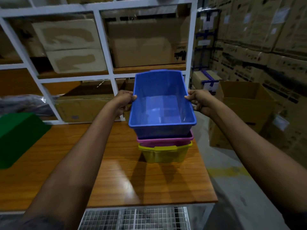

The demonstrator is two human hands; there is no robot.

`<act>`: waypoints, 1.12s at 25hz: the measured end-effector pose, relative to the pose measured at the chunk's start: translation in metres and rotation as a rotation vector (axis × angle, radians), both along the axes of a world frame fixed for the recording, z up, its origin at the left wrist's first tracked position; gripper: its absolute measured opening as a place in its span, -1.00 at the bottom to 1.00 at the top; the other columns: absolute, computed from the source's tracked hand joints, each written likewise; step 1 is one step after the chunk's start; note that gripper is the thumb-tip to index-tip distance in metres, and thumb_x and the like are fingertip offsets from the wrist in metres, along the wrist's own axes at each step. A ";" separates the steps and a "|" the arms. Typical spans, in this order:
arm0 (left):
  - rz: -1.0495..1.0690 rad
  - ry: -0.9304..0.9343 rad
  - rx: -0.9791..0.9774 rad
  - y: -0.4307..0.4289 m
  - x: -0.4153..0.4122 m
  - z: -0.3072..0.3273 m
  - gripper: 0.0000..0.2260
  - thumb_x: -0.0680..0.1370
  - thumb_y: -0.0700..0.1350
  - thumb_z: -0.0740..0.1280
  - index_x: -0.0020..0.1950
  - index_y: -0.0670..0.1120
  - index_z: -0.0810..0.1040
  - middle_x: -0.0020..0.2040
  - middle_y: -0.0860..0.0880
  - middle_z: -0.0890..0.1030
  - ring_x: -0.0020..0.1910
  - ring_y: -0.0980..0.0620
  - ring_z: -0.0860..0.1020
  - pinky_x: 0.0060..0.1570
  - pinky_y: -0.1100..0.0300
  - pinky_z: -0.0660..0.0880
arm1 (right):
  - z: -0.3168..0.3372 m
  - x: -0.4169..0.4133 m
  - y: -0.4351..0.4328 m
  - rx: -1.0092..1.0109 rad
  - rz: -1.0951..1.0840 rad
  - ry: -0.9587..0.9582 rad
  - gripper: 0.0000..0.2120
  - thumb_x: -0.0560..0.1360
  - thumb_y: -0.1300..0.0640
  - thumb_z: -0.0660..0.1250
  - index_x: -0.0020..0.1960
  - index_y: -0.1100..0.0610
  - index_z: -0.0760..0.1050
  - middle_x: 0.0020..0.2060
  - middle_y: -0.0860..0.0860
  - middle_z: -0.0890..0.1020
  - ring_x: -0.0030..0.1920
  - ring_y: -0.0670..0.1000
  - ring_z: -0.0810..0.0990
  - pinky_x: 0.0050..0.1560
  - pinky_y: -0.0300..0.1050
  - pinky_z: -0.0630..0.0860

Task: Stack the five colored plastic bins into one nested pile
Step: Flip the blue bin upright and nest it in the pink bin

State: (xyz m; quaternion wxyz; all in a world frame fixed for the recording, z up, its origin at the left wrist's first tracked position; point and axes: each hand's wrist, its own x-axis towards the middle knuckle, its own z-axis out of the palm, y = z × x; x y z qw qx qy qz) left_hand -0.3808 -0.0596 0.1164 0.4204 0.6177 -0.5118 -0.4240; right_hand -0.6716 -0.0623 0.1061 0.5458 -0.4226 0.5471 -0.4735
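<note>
Blue bin [162, 103] gripped betw. L hand [125, 101] & R hand [199, 101]; pink bin [164, 142] mostly hidden

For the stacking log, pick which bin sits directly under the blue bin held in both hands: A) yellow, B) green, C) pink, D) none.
C: the pink bin shows its rim right beneath the blue bin, with the yellow bin below that; the green bin lies apart at the table's left.
</note>
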 end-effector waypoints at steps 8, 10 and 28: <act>0.001 -0.023 0.137 -0.020 -0.003 -0.039 -0.85 0.67 -0.18 0.25 0.16 -0.11 0.60 0.12 -0.07 0.65 0.05 -0.01 0.61 -0.09 0.10 0.55 | -0.026 0.009 -0.011 0.126 -0.035 0.093 -0.78 0.53 0.38 0.25 0.09 0.14 0.50 -0.02 0.01 0.58 -0.07 -0.03 0.56 -0.19 -0.15 0.54; -0.013 -0.036 0.190 -0.022 -0.005 -0.050 -0.77 0.69 -0.16 0.23 0.32 -0.15 0.53 0.15 -0.07 0.63 0.02 0.01 0.60 -0.02 0.09 0.53 | -0.035 0.009 -0.014 0.162 -0.039 0.144 -0.80 0.54 0.38 0.26 0.09 0.16 0.51 -0.04 0.02 0.59 -0.11 -0.04 0.57 -0.10 -0.14 0.53; 0.077 0.116 0.188 -0.032 -0.019 -0.052 -0.84 0.64 -0.18 0.30 0.20 -0.16 0.56 0.02 -0.10 0.64 -0.13 0.02 0.60 -0.19 0.16 0.57 | -0.045 0.007 -0.021 0.181 -0.073 0.189 -0.88 0.53 0.40 0.25 0.03 0.29 0.51 -0.08 0.20 0.68 -0.26 0.05 0.63 -0.23 -0.13 0.63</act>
